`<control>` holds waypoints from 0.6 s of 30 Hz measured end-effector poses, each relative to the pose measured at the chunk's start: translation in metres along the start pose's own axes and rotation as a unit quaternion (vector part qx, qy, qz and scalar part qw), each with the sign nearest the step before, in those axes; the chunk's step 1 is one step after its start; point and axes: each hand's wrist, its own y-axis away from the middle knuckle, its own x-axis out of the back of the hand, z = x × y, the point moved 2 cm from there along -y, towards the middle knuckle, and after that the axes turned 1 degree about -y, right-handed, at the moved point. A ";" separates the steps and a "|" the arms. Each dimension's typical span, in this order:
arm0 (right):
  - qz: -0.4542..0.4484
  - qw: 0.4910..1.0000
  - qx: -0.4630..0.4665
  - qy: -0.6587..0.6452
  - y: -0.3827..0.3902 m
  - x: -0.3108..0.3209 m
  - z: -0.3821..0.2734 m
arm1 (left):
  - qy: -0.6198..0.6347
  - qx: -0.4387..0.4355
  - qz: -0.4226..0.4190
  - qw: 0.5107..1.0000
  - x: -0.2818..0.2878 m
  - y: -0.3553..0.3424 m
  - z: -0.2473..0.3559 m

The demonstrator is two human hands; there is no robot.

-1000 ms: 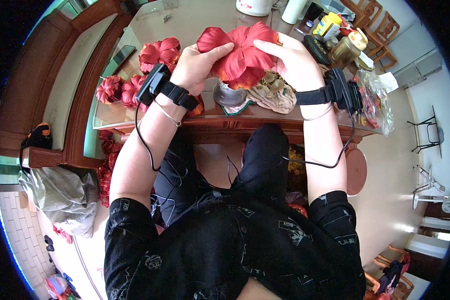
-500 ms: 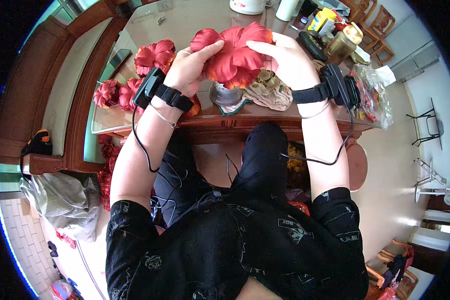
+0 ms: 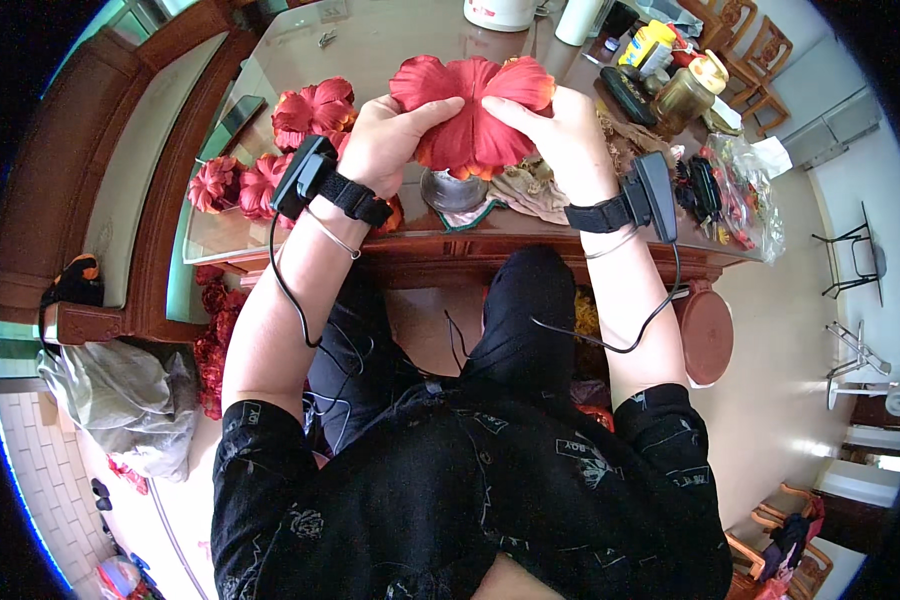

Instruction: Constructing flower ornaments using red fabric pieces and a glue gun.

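Between my two hands, a red artificial flower with orange-edged petals is held up above the table's near side. My left hand grips its left part, thumb pressed on the petals and fingers hidden behind. On the right side my right hand pinches it the same way, thumb near the flower's middle. Below the flower sit a grey metal bowl and a pinkish cloth with a green edge. More red artificial flowers lie on the glass tabletop to the left of my left hand.
At the right of the table stand a lidded jar, a yellow container, a dark case and a clear plastic bag. A white tub is at the back. A round brown stool stands at the table's right front.
The flower's petals are spread flatter and face me more. My right hand has shifted slightly left and inward, its thumb moving toward the flower's middle.
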 end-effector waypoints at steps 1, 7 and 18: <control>0.005 1.000 0.000 0.009 0.002 -0.002 -0.003 | -0.003 0.004 0.003 1.000 0.000 0.000 0.000; 0.039 0.994 0.010 0.100 0.009 -0.009 0.008 | -0.001 -0.016 0.006 1.000 0.006 -0.009 -0.009; 0.064 0.963 -0.144 -0.219 0.032 -0.016 0.016 | -0.012 -0.022 0.010 1.000 0.007 0.002 -0.012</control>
